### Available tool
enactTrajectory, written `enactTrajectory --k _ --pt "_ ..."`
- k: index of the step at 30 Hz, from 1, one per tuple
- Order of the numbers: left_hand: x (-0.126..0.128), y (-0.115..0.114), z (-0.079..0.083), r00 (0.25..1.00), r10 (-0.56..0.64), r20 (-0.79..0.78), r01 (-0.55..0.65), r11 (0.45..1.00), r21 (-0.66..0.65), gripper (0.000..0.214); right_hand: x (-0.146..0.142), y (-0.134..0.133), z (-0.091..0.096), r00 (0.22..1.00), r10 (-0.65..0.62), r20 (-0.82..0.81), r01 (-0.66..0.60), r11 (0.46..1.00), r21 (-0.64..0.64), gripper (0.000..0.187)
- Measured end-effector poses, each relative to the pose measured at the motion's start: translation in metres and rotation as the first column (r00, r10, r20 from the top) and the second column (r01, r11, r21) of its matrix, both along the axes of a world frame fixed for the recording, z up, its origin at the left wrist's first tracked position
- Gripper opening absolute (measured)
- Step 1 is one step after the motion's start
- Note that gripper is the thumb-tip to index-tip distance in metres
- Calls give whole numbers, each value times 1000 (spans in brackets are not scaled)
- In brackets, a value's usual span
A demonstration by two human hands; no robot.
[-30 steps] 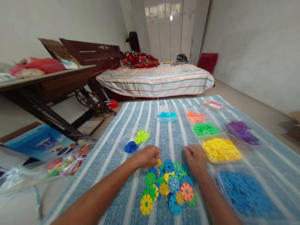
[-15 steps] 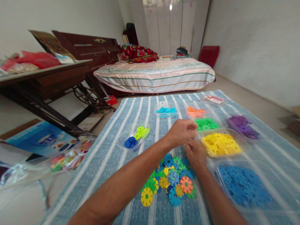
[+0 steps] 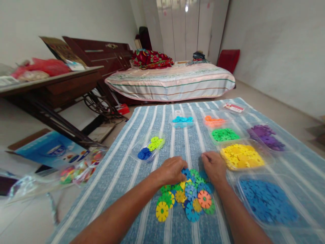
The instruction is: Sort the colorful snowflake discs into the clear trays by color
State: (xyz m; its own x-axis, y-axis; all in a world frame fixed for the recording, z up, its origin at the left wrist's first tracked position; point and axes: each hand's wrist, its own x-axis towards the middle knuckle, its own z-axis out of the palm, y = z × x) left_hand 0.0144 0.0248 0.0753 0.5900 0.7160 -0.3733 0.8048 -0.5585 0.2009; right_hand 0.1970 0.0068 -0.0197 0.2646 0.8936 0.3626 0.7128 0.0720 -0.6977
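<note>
A pile of mixed plastic snowflake discs (image 3: 189, 200) lies on the blue striped mat (image 3: 127, 162) in front of me. My left hand (image 3: 172, 169) rests on the pile's far left edge, its fingers curled down onto a blue disc (image 3: 187, 173). At the pile's far right edge, my right hand (image 3: 214, 166) is closed in a loose fist; what it holds, if anything, is hidden. Just right of that hand stands a clear tray of yellow discs (image 3: 241, 156).
More clear trays hold sorted discs: dark blue (image 3: 266, 201), green (image 3: 224, 134), purple (image 3: 266, 137), orange (image 3: 213, 120), cyan (image 3: 182, 119), and blue with lime (image 3: 149, 149). A bag of discs (image 3: 76, 169) lies off the mat's left edge. A wooden table (image 3: 50, 88) and a bed (image 3: 172, 83) stand beyond.
My left hand reached across to the yellow tray with a yellow disc, then came back down to the pile's left edge. The right hand stayed at the pile.
</note>
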Motion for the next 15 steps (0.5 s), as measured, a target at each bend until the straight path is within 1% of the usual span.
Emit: enactTrajectory --k 5,8,12,15 --pt "0 -1 -3 994 66 83 -65 998 -17 31 0 1 -1 1000 3 -4 -3 1000 9 28" --pt "1 0 -2 986 123 117 -117 992 -55 28 0 3 -2 1000 12 -7 -12 1000 11 28" --pt "0 5 -4 955 204 216 -166 969 -180 17 -1 3 -2 1000 8 -7 -8 1000 10 28" --pt "0 8 -5 896 320 309 -217 921 -323 9 -1 4 -2 1000 -3 -6 3 1000 13 27"
